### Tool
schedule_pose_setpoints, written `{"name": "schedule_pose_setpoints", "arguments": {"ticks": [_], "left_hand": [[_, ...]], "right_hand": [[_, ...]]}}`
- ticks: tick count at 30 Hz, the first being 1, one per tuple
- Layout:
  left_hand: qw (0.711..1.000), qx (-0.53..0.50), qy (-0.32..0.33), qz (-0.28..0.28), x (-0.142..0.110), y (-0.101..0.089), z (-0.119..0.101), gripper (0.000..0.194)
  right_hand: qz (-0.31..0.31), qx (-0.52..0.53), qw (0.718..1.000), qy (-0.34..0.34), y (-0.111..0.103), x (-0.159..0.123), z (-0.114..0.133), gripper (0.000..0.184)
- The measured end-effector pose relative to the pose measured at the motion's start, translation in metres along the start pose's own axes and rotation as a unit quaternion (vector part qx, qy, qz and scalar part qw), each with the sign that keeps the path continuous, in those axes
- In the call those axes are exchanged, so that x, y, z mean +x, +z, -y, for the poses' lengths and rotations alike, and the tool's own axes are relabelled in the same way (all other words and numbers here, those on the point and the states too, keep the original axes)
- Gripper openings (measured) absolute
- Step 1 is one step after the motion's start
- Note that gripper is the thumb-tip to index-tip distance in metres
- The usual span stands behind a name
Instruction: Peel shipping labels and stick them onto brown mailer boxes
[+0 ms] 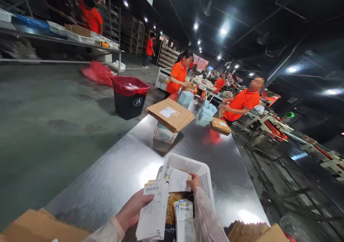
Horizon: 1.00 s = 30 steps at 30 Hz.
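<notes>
My left hand (133, 208) grips a stack of white shipping labels (152, 213), thumb on top, at the basket's left side. The labels carry printed barcodes. Over the white plastic basket (206, 175), my right hand (195, 182) pinches the right edge of another batch of labels (179, 179), lying sideways. Inside the basket a third bundle of labels (185, 217) stands beside something amber in clear wrapping (174, 202). The tips of my right fingers are partly hidden behind the paper.
Flat cardboard sheets (170, 113) rest on a box on the metal table (118, 170). Light blue boxes (206, 112) and more cardboard (220, 126) lie farther along. Two co-workers in orange shirts (178, 75) stand at the far end. A black bin (129, 100) stands left.
</notes>
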<state>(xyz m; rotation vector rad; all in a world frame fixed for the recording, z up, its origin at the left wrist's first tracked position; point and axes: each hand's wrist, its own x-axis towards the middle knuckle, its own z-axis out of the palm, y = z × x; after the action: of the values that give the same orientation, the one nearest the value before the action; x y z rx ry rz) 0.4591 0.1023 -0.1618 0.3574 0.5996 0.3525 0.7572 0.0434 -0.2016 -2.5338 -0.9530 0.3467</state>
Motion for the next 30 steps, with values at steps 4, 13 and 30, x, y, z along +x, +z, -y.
{"name": "schedule_pose_setpoints", "arguments": {"ticks": [4,13,30], "left_hand": [[1.0,0.008,0.023,-0.005,0.003,-0.002,-0.002,0.044],[0.999,0.031,-0.004,-0.018,-0.001,-0.008,-0.013,0.02],[0.987,0.108,0.122,0.009,-0.006,-0.009,-0.013,0.038]], "right_hand": [[0.014,0.031,0.999,-0.033,-0.04,-0.006,-0.004,0.02],[0.135,-0.031,0.985,-0.103,-0.086,-0.03,-0.006,0.029],[0.272,0.008,0.918,-0.288,-0.026,-0.089,0.1,0.045]]}}
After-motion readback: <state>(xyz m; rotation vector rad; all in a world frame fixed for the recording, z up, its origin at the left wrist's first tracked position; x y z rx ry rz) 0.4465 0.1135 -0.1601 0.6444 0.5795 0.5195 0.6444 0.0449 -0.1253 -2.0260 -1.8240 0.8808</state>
